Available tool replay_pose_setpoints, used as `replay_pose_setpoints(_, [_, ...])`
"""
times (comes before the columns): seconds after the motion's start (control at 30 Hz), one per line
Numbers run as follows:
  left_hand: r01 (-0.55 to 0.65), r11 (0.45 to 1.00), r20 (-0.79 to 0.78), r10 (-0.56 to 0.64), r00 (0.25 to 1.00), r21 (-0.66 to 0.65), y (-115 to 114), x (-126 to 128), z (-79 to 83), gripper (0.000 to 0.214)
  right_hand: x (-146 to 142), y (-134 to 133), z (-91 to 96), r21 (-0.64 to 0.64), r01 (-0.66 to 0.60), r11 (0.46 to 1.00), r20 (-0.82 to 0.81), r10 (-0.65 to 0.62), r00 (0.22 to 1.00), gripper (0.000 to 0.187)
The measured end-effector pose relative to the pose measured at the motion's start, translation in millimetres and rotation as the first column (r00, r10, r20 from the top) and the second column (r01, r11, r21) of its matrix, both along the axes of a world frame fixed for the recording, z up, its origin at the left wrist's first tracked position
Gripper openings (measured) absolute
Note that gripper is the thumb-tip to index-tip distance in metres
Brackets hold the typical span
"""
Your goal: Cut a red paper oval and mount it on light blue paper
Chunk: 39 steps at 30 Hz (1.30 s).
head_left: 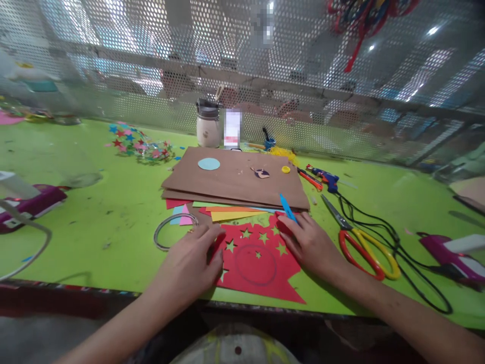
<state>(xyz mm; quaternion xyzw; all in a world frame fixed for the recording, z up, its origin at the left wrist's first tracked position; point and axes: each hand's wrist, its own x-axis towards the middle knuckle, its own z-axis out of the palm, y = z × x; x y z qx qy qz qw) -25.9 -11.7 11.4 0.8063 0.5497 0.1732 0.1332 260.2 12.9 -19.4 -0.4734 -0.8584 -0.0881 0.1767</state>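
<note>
A sheet of red paper (pixel 253 290) with several star-shaped holes lies on the table near its front edge, a circle drawn on it. At its left edge my left hand (pixel 199 255) is closed, thumb and fingers gripping the paper. My right hand (pixel 308 240) rests bent over the upper right edge of the sheet. From between its fingers sticks up a slim blue pen (pixel 288 207), its lower end hidden. A round silver bangle (pixel 156 237) lies against the left hand's knuckles. Coloured paper pieces (pixel 235 215) lie just beyond the red sheet.
Stacked brown cardboard (pixel 235 182) bears a light-blue paper disc (pixel 209 164). To the right are scissors (pixel 359 242), a black cable (pixel 394 237) and a blue glue gun (pixel 329 179). A white jar (pixel 208 126) and a phone (pixel 232 129) stand behind, before a perforated screen (pixel 151 76).
</note>
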Motion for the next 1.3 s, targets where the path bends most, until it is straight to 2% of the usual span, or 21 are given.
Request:
replay_pose_setpoints(0.13, [0.001, 0.999, -0.027, 0.0, 1.0, 0.04, -1.4, 0.2, 1.4, 0.033, 3.2, -0.4, -4.9, 0.016, 0.006, 1.0, -0.036, -0.006, 0.999, 0.032])
replay_pose_setpoints(0.4, [-0.008, 0.998, 0.061, 0.005, 0.998, 0.057, 3.9, -6.0, -1.5, 0.031, 7.9, -4.1, -4.4, 0.027, 0.0, 1.0, -0.164, 0.004, 0.986, 0.039])
replay_pose_setpoints(0.7, [0.01, 0.997, 0.102, -0.017, 0.995, 0.075, 8.2, -15.4, 0.8, 0.028, 9.2, -2.1, -7.3, -0.04, 0.01, 0.999, -0.276, -0.021, 0.961, 0.036])
replay_pose_setpoints(0.83, [-0.052, 0.998, 0.175, 0.044, 0.984, 0.041, 13.6, -21.5, 11.0, 0.027, 9.0, -3.4, -7.9, -0.065, -0.004, 0.998, -0.29, -0.015, 0.957, 0.035])
replay_pose_setpoints(0.93, [-0.177, 0.984, 0.209, 0.171, 0.963, 0.009, 22.7, -35.4, 21.9, 0.029, 8.2, -4.3, -7.5, -0.065, -0.021, 0.998, -0.3, 0.001, 0.954, 0.032])
replay_pose_setpoints(1.03, [-0.361, 0.933, 0.21, 0.353, 0.912, -0.002, 34.4, -55.1, 33.3, 0.033, 7.5, -5.1, -8.3, -0.064, -0.027, 0.998, -0.306, 0.007, 0.952, 0.03])
replay_pose_setpoints(1.13, [-0.474, 0.88, 0.143, 0.466, 0.873, 0.024, 47.4, -73.0, 45.7, 0.037, 7.4, -5.4, -10.9, -0.059, -0.037, 0.998, -0.298, 0.017, 0.954, 0.033])
replay_pose_setpoints(1.3, [-0.382, 0.92, -0.049, 0.387, 0.921, 0.09, 80.6, -88.9, 61.5, 0.043, 6.2, -6.0, -13.7, -0.031, -0.035, 0.999, -0.242, 0.027, 0.97, 0.033])
